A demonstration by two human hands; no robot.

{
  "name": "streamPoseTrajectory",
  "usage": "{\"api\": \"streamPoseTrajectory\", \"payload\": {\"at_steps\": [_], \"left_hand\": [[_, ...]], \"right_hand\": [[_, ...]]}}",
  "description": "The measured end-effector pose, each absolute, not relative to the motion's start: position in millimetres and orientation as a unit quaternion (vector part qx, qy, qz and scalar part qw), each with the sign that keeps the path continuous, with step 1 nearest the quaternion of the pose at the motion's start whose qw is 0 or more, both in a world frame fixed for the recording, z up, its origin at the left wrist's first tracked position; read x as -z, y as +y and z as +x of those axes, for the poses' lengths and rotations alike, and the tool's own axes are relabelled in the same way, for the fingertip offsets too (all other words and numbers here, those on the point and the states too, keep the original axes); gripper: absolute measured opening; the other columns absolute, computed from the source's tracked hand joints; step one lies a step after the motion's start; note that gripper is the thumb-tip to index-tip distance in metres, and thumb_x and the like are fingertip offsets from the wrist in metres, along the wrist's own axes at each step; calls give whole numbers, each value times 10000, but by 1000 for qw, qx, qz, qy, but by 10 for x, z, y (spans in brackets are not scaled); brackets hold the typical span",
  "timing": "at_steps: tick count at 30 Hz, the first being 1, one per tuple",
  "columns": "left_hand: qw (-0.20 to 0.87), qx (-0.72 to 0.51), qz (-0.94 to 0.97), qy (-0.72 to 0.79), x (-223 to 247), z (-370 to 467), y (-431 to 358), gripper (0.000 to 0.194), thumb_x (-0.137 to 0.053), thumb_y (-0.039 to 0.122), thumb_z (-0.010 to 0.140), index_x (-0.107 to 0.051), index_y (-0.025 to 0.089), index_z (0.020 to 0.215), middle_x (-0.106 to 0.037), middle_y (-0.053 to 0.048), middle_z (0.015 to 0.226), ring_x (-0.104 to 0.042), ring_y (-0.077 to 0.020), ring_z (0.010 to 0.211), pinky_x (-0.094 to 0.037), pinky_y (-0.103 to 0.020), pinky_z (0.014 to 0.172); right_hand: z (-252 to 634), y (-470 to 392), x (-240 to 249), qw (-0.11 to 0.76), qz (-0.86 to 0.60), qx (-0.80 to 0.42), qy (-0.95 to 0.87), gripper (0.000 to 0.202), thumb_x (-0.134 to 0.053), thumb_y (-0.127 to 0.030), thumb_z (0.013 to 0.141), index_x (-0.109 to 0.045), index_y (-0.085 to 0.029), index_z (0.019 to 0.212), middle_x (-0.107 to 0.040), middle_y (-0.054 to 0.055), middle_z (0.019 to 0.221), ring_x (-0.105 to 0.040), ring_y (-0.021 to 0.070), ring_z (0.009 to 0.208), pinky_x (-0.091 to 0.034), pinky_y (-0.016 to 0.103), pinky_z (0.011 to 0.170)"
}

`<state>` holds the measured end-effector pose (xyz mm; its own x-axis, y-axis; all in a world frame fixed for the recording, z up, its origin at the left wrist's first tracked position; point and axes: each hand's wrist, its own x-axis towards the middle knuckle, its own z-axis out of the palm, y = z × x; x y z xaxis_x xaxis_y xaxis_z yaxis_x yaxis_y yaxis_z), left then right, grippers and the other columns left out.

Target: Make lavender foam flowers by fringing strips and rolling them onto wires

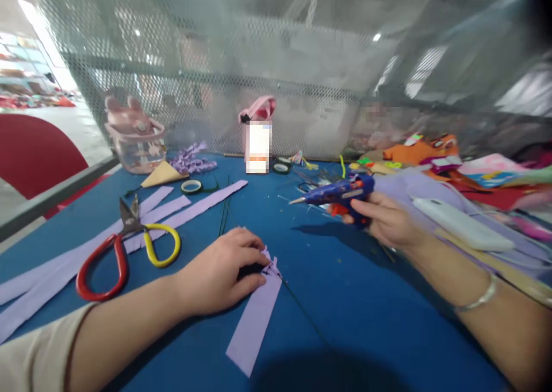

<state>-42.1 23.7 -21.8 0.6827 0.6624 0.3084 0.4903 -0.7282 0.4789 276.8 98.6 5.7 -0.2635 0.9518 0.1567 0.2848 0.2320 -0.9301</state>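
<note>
My left hand (228,271) rests on the blue table, its thumb and fingers closed on the fringed top end of a short purple paper strip (254,329). A thin dark green wire (304,307) runs from that end toward the lower right. Above the table at the right, my right hand (390,216) is wrapped round a blue glue gun (338,192) with an orange trigger. The gun's nozzle points left. Scissors (131,225) with one red and one yellow handle lie half open at the left, on long purple strips (194,209).
Tape rolls (191,187), purple shreds (190,157) and a clear pink-rimmed basket (140,145) stand toward the back left of the table (207,357). A white device (463,225) and coloured felt pieces (422,150) crowd the right. Metal mesh (207,64) rises behind.
</note>
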Motion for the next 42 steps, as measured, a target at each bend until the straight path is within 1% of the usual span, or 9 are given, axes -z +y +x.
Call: {"api": "streamPoseTrajectory", "payload": {"at_steps": [3, 7, 14, 19, 21, 25, 31, 35, 42], "left_hand": [[189, -234, 895, 329, 209, -415, 219, 229, -561, 281, 851, -677, 220, 1039, -615, -89, 1087, -554, -210, 1028, -461, -384, 931], [195, -239, 889, 338, 204, -405, 205, 227, -582, 270, 832, -685, 230, 1029, -614, -87, 1098, -553, -215, 1033, -466, -384, 932], [187, -238, 890, 342, 189, -388, 203, 222, -570, 248, 837, -683, 228, 1026, -623, -85, 1080, -560, -212, 1025, -477, -373, 926], [158, -265, 878, 367, 278, -399, 221, 400, -380, 105, 890, -576, 222, 1219, -608, -88, 1178, -550, -186, 1071, -479, -341, 934], [132, -264, 869, 399, 315, -387, 233, 467, -354, 56, 871, -546, 218, 1265, -591, -92, 1218, -542, -194, 1084, -477, -349, 933], [90, -223, 882, 406, 303, -340, 260, 387, -389, 47, 857, -688, 230, 1023, -663, -63, 1013, -571, -201, 944, -502, -338, 819], [-39, -297, 874, 382, 13, -317, 330, 302, -427, 88, 881, -690, 182, 994, -679, -84, 944, -567, -198, 896, -491, -342, 794], [-123, -367, 846, 368, -227, -325, 382, 243, -475, 113, 880, -686, 162, 990, -686, -85, 917, -567, -192, 879, -490, -349, 804], [-197, -365, 843, 343, -238, -361, 346, 219, -486, 111, 882, -688, 173, 944, -689, -71, 884, -559, -181, 825, -484, -335, 769]], "right_hand": [[2773, 1302, 56, 427, -484, -300, -702, 272, -564, -435, 774, -653, -185, 835, -678, 35, 784, -623, 196, 718, -503, 331, 694], [2662, 1717, 217, 376, -487, -68, -786, 365, -495, -311, 831, -590, -186, 1161, -623, 104, 1202, -558, 267, 1134, -407, 436, 995], [2444, 2188, 371, 210, -458, 45, -863, 404, -460, -152, 839, -578, -156, 1225, -637, 140, 1199, -588, 279, 1066, -451, 435, 936], [2283, 1770, 100, 235, -446, 84, -860, 547, -513, -116, 781, -489, -100, 1328, -513, 160, 1359, -476, 293, 1223, -352, 444, 1045], [2150, 1411, -39, 250, -459, 19, -852, 442, -502, -183, 823, -553, -128, 1258, -579, 135, 1287, -518, 268, 1175, -388, 417, 1007], [1892, 751, -221, 205, -463, -203, -838, 310, -468, -315, 886, -626, -162, 1105, -710, 77, 935, -642, 176, 799, -482, 288, 717], [1871, 406, -225, 116, -448, -436, -771, 208, -445, -248, 884, -576, -163, 1021, -675, 27, 755, -553, 88, 524, -398, 196, 478], [1931, 408, -205, 187, -466, -486, -716, 138, -471, -286, 888, -541, -168, 880, -538, -42, 564, -405, 45, 397, -315, 167, 392], [1986, 358, -273, 238, -387, -568, -687, 480, -504, -559, 856, -463, -201, 1173, -658, 73, 925, -578, 99, 567, -461, 218, 487]]}}
